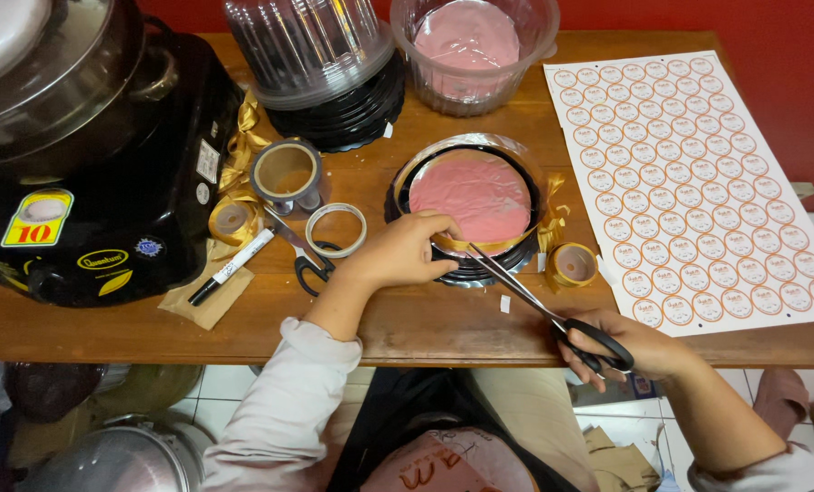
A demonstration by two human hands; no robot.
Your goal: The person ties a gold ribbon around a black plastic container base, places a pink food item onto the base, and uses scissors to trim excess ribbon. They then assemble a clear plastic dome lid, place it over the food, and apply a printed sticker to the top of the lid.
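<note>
1. Left hand (399,251) resting on the near left rim of a round clear-lidded cake box (469,208), fingers curled together and pinching a gold ribbon (480,244) against the box side
2. Right hand (642,346) near the table's near edge, thumb and fingers through the black handles of a pair of scissors (542,305), blades parted and pointing far-left at the ribbon by the left fingertips
3. Cake box at the middle of the wooden table (425,319), pink round showing under its lid, black base beneath
4. Small gold ribbon roll (573,264) just right of the box; white sticker sheet (698,182) further right
5. Left of the box: tape ring (336,230), second black scissors (305,255), wide tape roll (286,173), black marker (232,266)
6. Far side: stack of clear lids and black bases (329,68), clear tub (472,50); black appliance (88,155) at far left
</note>
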